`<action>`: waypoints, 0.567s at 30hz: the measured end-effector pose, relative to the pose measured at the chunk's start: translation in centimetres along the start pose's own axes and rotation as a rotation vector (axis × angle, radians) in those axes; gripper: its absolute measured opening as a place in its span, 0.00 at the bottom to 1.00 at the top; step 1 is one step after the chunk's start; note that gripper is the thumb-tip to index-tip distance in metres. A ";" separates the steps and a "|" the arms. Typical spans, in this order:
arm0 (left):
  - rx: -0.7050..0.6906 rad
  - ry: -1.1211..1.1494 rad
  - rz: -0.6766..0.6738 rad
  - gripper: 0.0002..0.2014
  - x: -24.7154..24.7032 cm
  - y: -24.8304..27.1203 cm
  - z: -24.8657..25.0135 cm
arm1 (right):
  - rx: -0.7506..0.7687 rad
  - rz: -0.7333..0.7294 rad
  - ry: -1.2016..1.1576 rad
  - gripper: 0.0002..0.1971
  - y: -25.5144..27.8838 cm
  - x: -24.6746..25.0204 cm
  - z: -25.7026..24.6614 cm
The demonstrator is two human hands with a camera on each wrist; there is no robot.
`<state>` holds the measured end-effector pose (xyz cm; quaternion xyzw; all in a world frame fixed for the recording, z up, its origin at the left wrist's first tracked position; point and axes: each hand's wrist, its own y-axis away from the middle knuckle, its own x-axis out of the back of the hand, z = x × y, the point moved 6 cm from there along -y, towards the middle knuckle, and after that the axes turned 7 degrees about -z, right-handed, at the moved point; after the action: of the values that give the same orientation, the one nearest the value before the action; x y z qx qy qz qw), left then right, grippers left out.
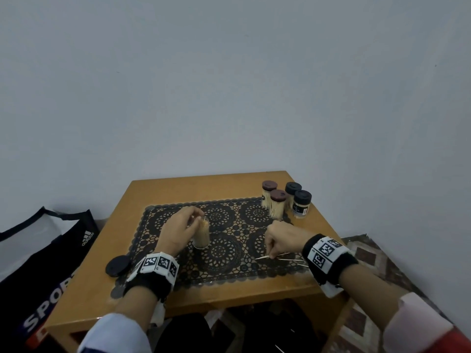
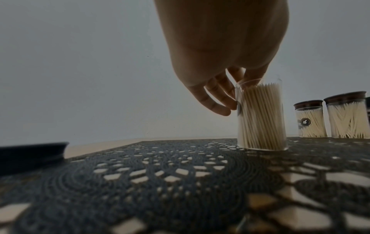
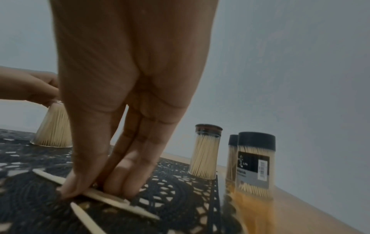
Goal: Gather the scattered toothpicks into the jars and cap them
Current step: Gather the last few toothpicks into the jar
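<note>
**Last loose toothpicks, one jar open**

Both hands are down on the lace mat (image 1: 178, 273). My left hand (image 1: 178, 231) holds the open jar (image 2: 261, 117) near its rim, fingers curled against the glass; the jar stands upright on the mat, packed nearly full of toothpicks. My right hand (image 1: 281, 239) has its fingertips (image 3: 120, 185) pressed down on a small bunch of toothpicks (image 3: 112, 197), thumb and fingers closing into a pinch on them. A few more loose toothpicks (image 1: 293, 261) lie just beside that hand on the mat. From the right wrist view I cannot count how many are in the pinch; the picture is blurred there.

The black cap (image 1: 117, 265) lies on the wooden table (image 1: 229, 296) just off the mat's left edge, near my left wrist. Four capped jars (image 1: 286, 200) stand together at the far right corner.

Risks I judge from here:
- The toothpicks lie flat on an openwork mat, so tips could snag in the holes and some could slip out of the pinch as I lift.
- The open jar is so full that new picks may jam against the standing ones, or spill over the rim.
- A push on a jar held only near the top could tip it and scatter everything.
</note>
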<state>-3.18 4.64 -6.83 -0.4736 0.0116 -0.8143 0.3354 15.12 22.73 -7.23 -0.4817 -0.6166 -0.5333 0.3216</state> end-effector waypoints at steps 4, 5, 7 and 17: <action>-0.003 0.000 0.001 0.06 0.1 0.1 0.2 | -0.040 -0.061 0.054 0.04 0.4 -0.1 -0.4; -0.002 0.001 0.001 0.06 0.1 0.1 0.2 | -0.057 -0.075 0.078 0.04 0.6 -0.1 -0.5; -0.001 0.001 -0.002 0.06 0.1 0.0 0.2 | -0.066 -0.096 0.126 0.05 0.6 -0.4 -0.6; 0.002 0.010 -0.003 0.06 0.0 -0.1 -0.1 | -0.062 -0.043 0.111 0.10 1.2 -0.5 -1.2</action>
<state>-3.29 4.69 -6.87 -0.4693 0.0119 -0.8172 0.3343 16.25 21.35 -7.04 -0.4478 -0.5912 -0.5848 0.3285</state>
